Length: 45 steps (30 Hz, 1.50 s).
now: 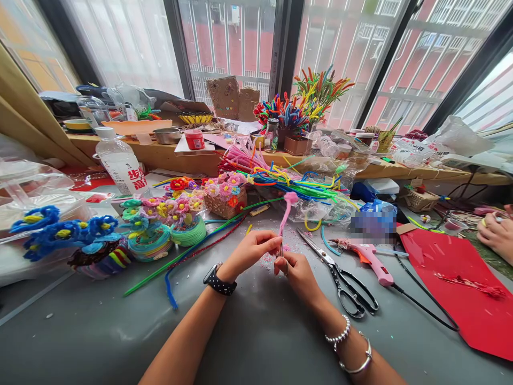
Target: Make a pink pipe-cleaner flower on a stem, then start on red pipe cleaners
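My left hand point(253, 250) and my right hand point(295, 270) meet over the grey table point(256, 331), both pinched on the lower end of a pink pipe cleaner point(285, 216). The stem stands upright, with a fuzzy curled tip at the top. Black-handled scissors point(340, 275) lie just right of my right hand, and a pink glue gun point(371, 259) with a black cord rests beyond them. Long green and blue pipe cleaners point(188, 256) lie left of my left hand. Pink fluff bits are scattered under my hands.
Pipe-cleaner flower baskets point(176, 222) and blue flowers point(64, 230) stand at left by a water bottle point(120, 163). A heap of coloured pipe cleaners point(296, 182) lies behind. Red paper point(460, 289) covers the right side, where another person's hand point(497, 235) works.
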Available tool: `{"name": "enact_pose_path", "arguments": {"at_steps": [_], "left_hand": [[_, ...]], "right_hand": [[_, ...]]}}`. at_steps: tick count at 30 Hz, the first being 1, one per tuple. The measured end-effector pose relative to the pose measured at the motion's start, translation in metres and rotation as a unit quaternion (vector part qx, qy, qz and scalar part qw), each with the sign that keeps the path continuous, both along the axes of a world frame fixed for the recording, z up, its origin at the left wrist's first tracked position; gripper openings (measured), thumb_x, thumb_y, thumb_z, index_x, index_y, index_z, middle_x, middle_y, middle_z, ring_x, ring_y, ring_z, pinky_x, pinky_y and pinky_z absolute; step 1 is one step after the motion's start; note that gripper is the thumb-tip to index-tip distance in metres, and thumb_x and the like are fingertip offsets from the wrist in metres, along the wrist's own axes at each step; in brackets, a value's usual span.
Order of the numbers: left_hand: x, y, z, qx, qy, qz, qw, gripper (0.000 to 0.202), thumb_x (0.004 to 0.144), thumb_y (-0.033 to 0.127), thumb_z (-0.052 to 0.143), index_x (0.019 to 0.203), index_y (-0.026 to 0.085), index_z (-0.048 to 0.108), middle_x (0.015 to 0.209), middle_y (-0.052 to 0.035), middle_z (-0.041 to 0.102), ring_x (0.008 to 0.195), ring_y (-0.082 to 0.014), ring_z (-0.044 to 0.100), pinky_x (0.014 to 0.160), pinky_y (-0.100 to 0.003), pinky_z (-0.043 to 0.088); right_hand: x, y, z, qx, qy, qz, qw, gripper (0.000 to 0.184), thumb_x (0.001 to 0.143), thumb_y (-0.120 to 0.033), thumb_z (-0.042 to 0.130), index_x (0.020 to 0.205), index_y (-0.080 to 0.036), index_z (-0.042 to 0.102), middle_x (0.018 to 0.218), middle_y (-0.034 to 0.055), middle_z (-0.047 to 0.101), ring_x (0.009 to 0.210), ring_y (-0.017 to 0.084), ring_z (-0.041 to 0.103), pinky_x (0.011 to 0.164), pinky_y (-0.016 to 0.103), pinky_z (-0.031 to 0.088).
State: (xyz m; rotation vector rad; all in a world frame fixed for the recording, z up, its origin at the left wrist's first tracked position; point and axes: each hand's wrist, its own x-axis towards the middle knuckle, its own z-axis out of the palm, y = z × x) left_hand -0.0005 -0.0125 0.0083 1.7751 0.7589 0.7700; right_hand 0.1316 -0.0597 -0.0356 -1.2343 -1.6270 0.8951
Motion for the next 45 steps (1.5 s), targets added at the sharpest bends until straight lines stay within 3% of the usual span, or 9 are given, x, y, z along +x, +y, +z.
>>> {"name": "enact_pose_path", "arguments": {"at_steps": [12,19,26,32,39,45], "left_hand": [[0.0010,0.0010,-0.0046,0.020,0.006,0.046,0.999,0.025,0.074,0.036,0.048,0.063,0.014,0.049,0.059,0.0020,0.044,0.058,-0.0098,0.042,0.055,-0.021,0.033],[0.0005,-0.0005,-0.0006,-0.004,0.023,0.012,1.000,0.024,0.075,0.035,0.046,0.065,0.014,0.049,0.061,0.0021,0.045,0.060,-0.0098,0.044,0.056,-0.021,0.035],[-0.0020,0.0018,-0.0022,0.007,0.007,0.017,1.000,0.022,0.076,0.032,0.046,0.064,0.014,0.048,0.060,0.0029,0.043,0.060,-0.0089,0.041,0.056,-0.020,0.034],[-0.0008,0.0015,-0.0027,0.000,0.010,-0.001,1.000,0.023,0.076,0.034,0.045,0.067,0.013,0.050,0.063,0.0020,0.045,0.062,-0.0096,0.043,0.059,-0.021,0.035],[-0.0016,0.0012,-0.0011,-0.002,0.000,0.001,1.000,0.022,0.075,0.033,0.046,0.063,0.014,0.047,0.061,0.0028,0.042,0.061,-0.0091,0.040,0.057,-0.020,0.034],[-0.0012,-0.0005,0.0008,-0.014,0.011,-0.009,1.000,0.024,0.075,0.035,0.045,0.064,0.014,0.049,0.062,0.0019,0.045,0.060,-0.0092,0.042,0.057,-0.021,0.035]], "right_hand": [[0.0005,0.0009,0.0026,-0.012,-0.043,-0.036,0.998,0.058,0.064,-0.069,0.039,0.045,-0.015,0.047,0.042,-0.0023,0.043,0.043,0.008,0.036,0.044,0.021,0.027],[0.0002,0.0022,0.0021,-0.017,-0.018,0.022,0.999,0.067,0.064,-0.075,0.025,0.049,-0.015,0.052,0.047,-0.0004,0.045,0.047,0.010,0.040,0.047,0.022,0.029],[-0.0018,-0.0003,-0.0011,-0.019,-0.017,-0.026,0.999,0.058,0.066,-0.069,0.036,0.045,-0.016,0.047,0.044,-0.0018,0.044,0.044,0.009,0.038,0.046,0.022,0.028],[-0.0013,0.0009,-0.0033,-0.004,-0.012,0.001,1.000,0.066,0.064,-0.075,0.026,0.047,-0.016,0.050,0.046,-0.0006,0.045,0.046,0.010,0.039,0.046,0.022,0.028],[-0.0014,0.0001,-0.0006,-0.011,-0.019,-0.031,0.999,0.058,0.066,-0.069,0.036,0.045,-0.016,0.045,0.044,-0.0016,0.046,0.044,0.009,0.039,0.047,0.022,0.029],[0.0003,0.0018,-0.0007,-0.010,-0.018,0.004,1.000,0.064,0.064,-0.074,0.027,0.048,-0.016,0.049,0.045,-0.0009,0.046,0.046,0.010,0.039,0.045,0.022,0.028]]}}
